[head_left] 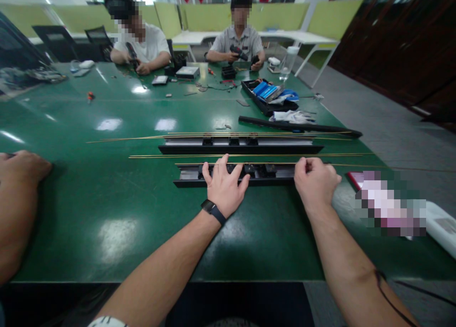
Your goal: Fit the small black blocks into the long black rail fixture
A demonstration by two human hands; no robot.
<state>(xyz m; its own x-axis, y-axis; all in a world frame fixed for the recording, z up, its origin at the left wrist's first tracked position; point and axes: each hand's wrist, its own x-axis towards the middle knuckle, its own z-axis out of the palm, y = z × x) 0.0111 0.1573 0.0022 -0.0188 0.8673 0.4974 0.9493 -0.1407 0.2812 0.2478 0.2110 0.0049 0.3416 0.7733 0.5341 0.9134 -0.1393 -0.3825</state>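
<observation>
In front of me a black rail (190, 182) with a silvery inner channel lies lengthwise across the table. Several black blocks (270, 170) sit in its channel. My left hand (225, 187), with a dark band on the wrist, rests over the rail's middle, fingers spread. At the rail's right end my right hand (317, 182) is closed, its fingertips pinched around a thin brass rod (188, 163) that runs along the rail's back edge and out to the right. Just behind lie more thin brass rods (156, 156). A second black rail (199, 150) with similar blocks lies beyond them.
A long black strip (285, 124), white gloves (292, 116) and a black tray (263, 106) with blue items are farther back. A phone-like item (359, 180) lies right. Another person's arm (21, 189) rests at left. Two people (142, 47) sit opposite holding tools.
</observation>
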